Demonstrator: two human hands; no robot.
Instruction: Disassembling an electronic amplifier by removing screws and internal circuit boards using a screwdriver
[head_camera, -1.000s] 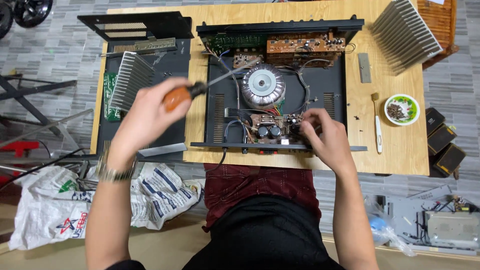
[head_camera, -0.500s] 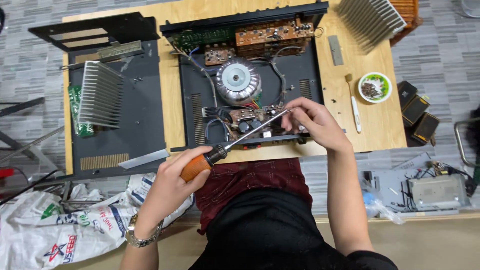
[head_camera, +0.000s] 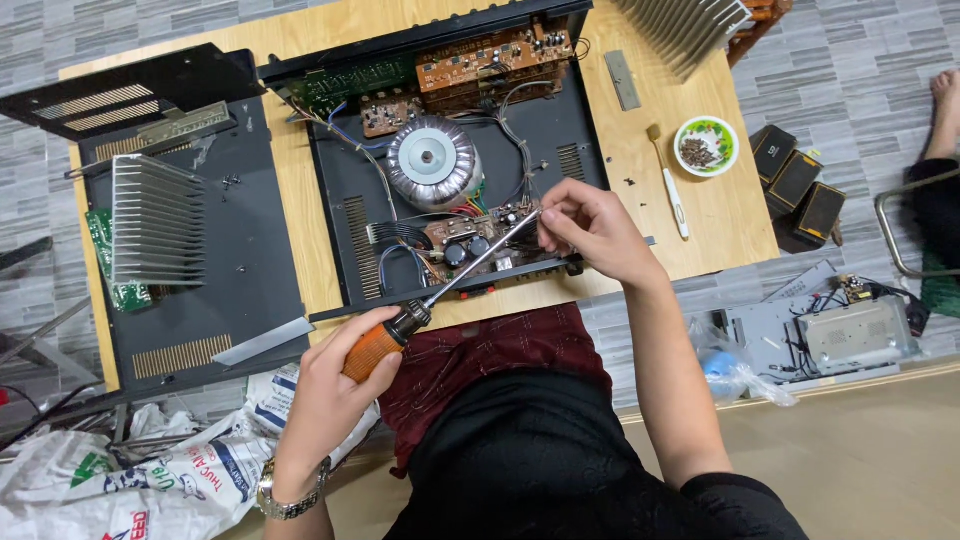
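An opened black amplifier chassis (head_camera: 350, 190) lies on a wooden table (head_camera: 630, 140), with a round silver transformer (head_camera: 433, 162) and brown circuit boards (head_camera: 495, 60) inside. My left hand (head_camera: 335, 390) grips the orange handle of a long screwdriver (head_camera: 440, 290). Its shaft slants up to the right, and the tip meets my right hand (head_camera: 590, 230). That hand pinches the tip over the small board (head_camera: 462, 245) at the chassis front; what lies between the fingers is hidden.
A finned heat sink (head_camera: 155, 220) rests on a black cover panel (head_camera: 240, 270) at left. A small bowl of screws (head_camera: 706, 145) and a brush (head_camera: 668, 180) lie at right. Small black boxes (head_camera: 800, 185) and another device (head_camera: 850, 335) sit on the floor.
My left hand brought the screwdriver down from over the chassis to the table's front edge. Its tip now points at my right hand, which still works at the front board.
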